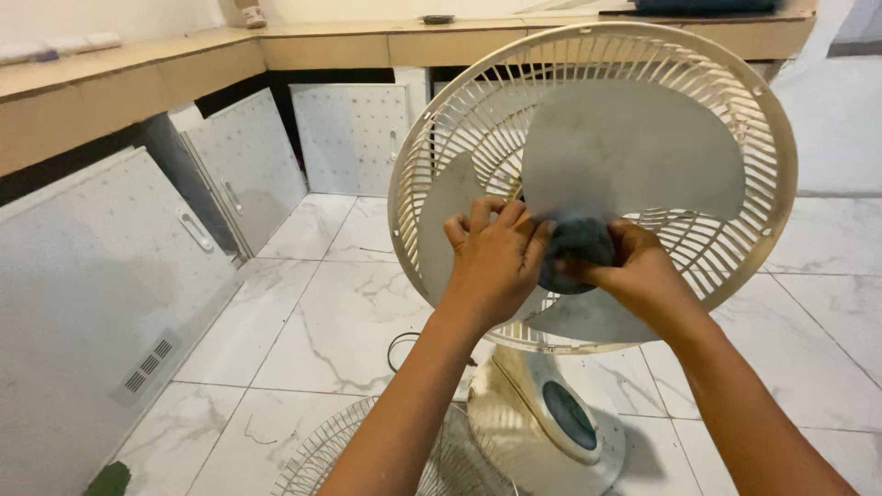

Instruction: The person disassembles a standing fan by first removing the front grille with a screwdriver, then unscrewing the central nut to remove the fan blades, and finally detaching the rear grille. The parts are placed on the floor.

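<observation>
**Both hands gripping the fan blade hub**

Both hands close on the dark hub (577, 250) at the centre of the grey fan blade (634, 152). Left hand (493, 260) wraps over the hub's left side, fingers curled toward the blade root. Right hand (636, 271) pinches the hub from the right and below, thumb on its face. Neither hand is slack; both are grasping.

Near: the detached front grille (367, 450) lies flat on the floor, partly hidden behind the left forearm. Just beside it is the fan's cream base (542, 432) with an oval blue-grey panel. A dark cord (400, 347) loops on the tiles behind the left arm.

Middle: the blade sits inside the cream rear guard (597, 55), which stands upright on the base and faces the camera. Three broad lobes show, dusty and dull.

Handling, as a judgement: the blade looks like thin moulded plastic, light, with lobes that flex and could crack if pulled by the tips. The hub is the stiff part and the right place to hold, as both hands do. Dust may make it slippery. The guard ribs are thin and bendable, a poor handhold. The whole fan looks top-heavy and could tip under a hard pull.

Far: white marble-pattern floor tiles (322, 303), grey cabinet doors (248, 165) with white handles, and a tan counter (322, 41) running around the corner.
</observation>
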